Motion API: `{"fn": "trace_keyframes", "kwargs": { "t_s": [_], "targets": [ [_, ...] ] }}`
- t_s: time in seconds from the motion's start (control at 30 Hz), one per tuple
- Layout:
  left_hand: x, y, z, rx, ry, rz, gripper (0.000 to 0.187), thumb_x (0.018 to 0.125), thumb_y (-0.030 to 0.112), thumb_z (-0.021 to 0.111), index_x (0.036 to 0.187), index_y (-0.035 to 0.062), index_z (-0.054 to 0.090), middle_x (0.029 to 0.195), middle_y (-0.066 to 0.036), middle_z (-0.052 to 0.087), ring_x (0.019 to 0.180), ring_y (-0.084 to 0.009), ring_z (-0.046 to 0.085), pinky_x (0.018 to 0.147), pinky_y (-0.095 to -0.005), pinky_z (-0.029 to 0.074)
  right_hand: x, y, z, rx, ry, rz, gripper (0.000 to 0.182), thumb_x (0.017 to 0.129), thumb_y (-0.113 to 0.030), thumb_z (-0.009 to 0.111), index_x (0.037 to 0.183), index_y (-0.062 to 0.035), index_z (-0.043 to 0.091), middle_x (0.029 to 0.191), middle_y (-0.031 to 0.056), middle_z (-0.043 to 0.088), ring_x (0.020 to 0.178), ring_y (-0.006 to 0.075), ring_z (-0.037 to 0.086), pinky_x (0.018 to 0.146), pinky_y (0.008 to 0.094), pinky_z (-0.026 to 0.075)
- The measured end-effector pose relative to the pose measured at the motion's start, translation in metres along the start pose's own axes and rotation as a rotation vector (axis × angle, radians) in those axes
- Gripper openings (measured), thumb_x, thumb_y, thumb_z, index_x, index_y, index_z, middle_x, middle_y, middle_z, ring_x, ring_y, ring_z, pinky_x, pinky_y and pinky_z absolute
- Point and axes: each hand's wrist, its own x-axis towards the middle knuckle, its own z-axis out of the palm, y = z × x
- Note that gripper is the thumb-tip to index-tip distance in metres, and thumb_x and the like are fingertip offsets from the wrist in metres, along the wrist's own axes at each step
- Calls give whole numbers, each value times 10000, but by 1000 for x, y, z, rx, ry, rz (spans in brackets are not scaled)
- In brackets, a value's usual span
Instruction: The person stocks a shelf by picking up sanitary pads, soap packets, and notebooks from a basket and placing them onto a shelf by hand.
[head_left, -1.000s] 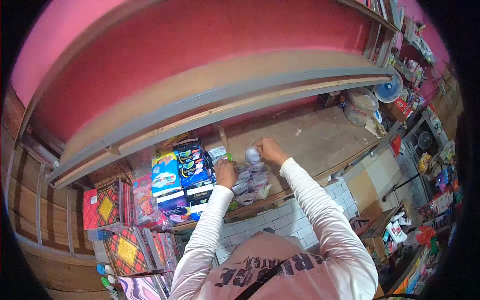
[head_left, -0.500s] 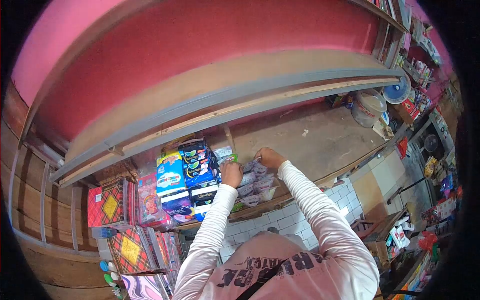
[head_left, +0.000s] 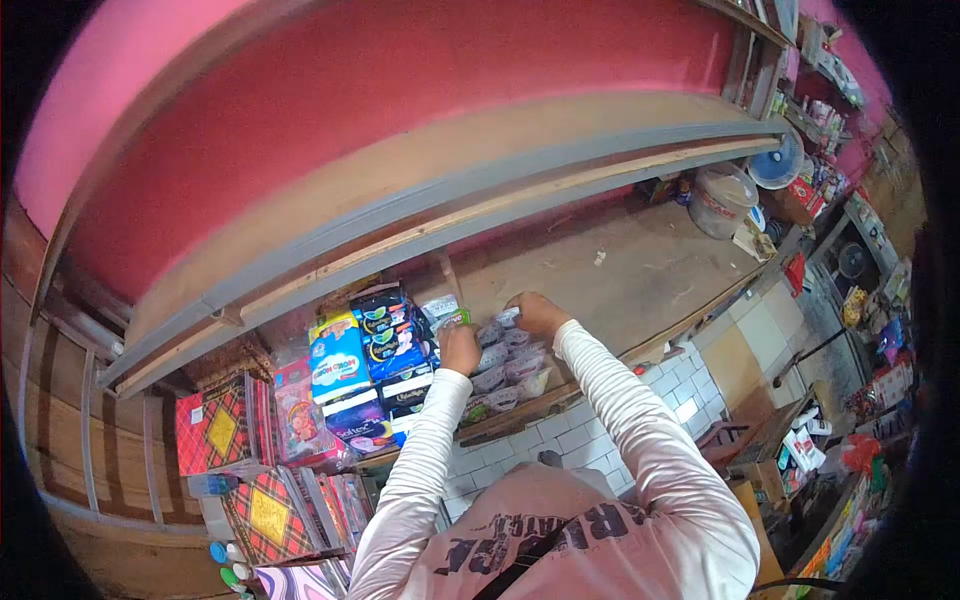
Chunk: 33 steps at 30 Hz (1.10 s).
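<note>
My right hand (head_left: 540, 316) is closed in a pinch on a small whitish packet (head_left: 508, 317) at the back of the rows. To its left, my left hand (head_left: 460, 350) curls with its fingers against a green-and-white packet (head_left: 455, 318); what the fingers hold is hidden. Between and in front of my hands, several small, shiny whitish-purple packets (head_left: 515, 367) stand in rows on the wooden shelf (head_left: 620, 285). Packs of sanitary pads (head_left: 388, 335) are stacked close to my left hand.
A blue diaper pack (head_left: 340, 362) and plaid boxes (head_left: 222, 425) lie to the left. Above the shelf runs a grey-edged upper board (head_left: 470, 205). A clear bucket (head_left: 722, 200) and a blue fan (head_left: 776, 162) stand at the far right. White tiles (head_left: 590, 435) cover the floor.
The view has shifted slightly. My right hand now shows a whitish packet more plainly at its fingertips. The left hand stays by the green-and-white packet.
</note>
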Motion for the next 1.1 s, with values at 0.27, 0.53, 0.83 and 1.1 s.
{"fn": "trace_keyframes", "kwargs": {
  "t_s": [0.27,0.53,0.83,1.1],
  "targets": [
    [0,11,-10,-10,-62,9,308,755,101,631,1045,106,737,936,-172,710,986,-345,630,930,-471,412,-31,-14,-14,52,274,98,551,765,-45,594,1315,-19,575,1233,267,620,1132,403,610,996,419,476],
    [-13,38,-22,-100,55,61,448,739,145,684,1169,28,639,1258,-181,585,1231,-382,473,1090,-538,301,-150,-28,8,277,792,309,443,805,-47,587,1245,8,603,1130,241,657,1067,391,622,945,410,491],
    [-103,146,6,-590,191,516,220,816,84,641,1025,16,661,1165,-201,616,1146,-420,526,1031,-529,375,-417,-58,124,254,714,846,329,804,-64,591,1115,24,658,1042,232,680,962,363,664,887,411,518],
    [-240,146,90,-534,-1141,537,242,879,204,674,989,-8,711,899,-172,712,867,-291,689,800,-381,532,-579,-103,165,292,1011,1331,259,852,-88,551,1047,28,676,985,265,679,967,414,659,878,435,521]
  ]
}}
